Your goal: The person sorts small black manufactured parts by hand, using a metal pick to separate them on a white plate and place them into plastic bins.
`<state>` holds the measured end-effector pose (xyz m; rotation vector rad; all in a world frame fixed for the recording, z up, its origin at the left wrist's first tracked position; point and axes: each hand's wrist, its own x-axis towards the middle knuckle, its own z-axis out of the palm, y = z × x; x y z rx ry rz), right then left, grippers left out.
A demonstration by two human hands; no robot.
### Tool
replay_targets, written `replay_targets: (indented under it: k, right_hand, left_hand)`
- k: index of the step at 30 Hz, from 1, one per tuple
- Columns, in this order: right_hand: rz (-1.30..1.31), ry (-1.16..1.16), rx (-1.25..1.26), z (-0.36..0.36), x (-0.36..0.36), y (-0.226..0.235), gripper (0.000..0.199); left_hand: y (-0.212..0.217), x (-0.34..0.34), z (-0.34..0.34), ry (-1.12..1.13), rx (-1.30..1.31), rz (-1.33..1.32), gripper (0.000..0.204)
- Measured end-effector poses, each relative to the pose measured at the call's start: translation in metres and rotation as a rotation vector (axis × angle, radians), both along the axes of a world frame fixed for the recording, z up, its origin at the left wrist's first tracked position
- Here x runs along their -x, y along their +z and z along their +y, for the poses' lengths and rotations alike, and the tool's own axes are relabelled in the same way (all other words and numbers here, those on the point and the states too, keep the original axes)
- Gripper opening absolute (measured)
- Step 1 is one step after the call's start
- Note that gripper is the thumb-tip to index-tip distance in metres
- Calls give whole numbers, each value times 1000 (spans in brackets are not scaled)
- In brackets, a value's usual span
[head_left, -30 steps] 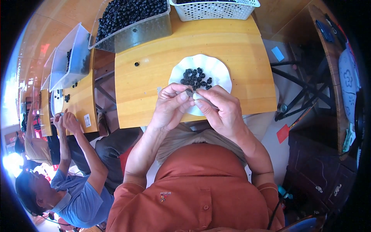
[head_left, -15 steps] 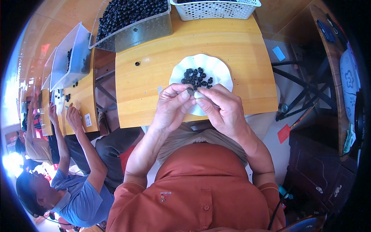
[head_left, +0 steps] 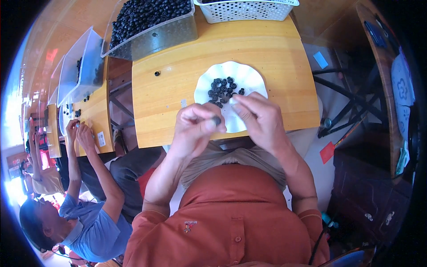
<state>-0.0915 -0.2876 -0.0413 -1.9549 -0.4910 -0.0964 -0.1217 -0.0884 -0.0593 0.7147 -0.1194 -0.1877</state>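
A white scalloped plate lies near the table's front edge, with a cluster of small black ring-like parts on it. Over the plate's near left side, my left hand is closed in a pinch on a dark round part. My right hand hovers over the plate's right side, thumb and fingers pinched together. At its fingertips shows a small whitish thing, too blurred to name. The two hands are apart.
A clear bin heaped with black parts and a white perforated basket stand at the back. One loose black part lies on the table. At left, a co-worker handles something beside another clear bin.
My hands, together over the plate before, have come apart. The left has moved slightly down and left with the dark part. The co-worker's hands have come together.
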Motion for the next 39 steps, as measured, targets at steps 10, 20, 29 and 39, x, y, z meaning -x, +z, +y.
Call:
replay_targets:
  k: [10, 20, 29, 39]
  right_hand:
    - [72, -12, -179, -9, 6, 7, 24]
    - [152, -60, -124, -17, 11, 6, 26]
    - [203, -190, -158, -39, 19, -15, 26]
    - [191, -219, -159, -44, 20, -18, 26]
  left_hand:
    - [-5, -4, 5, -6, -2, 1, 9]
    - [-13, -8, 14, 3, -11, 74, 14]
    - [-20, -17, 12, 187, -655, -80, 16]
    - [-21, -32, -3, 232, -1363, -586, 11]
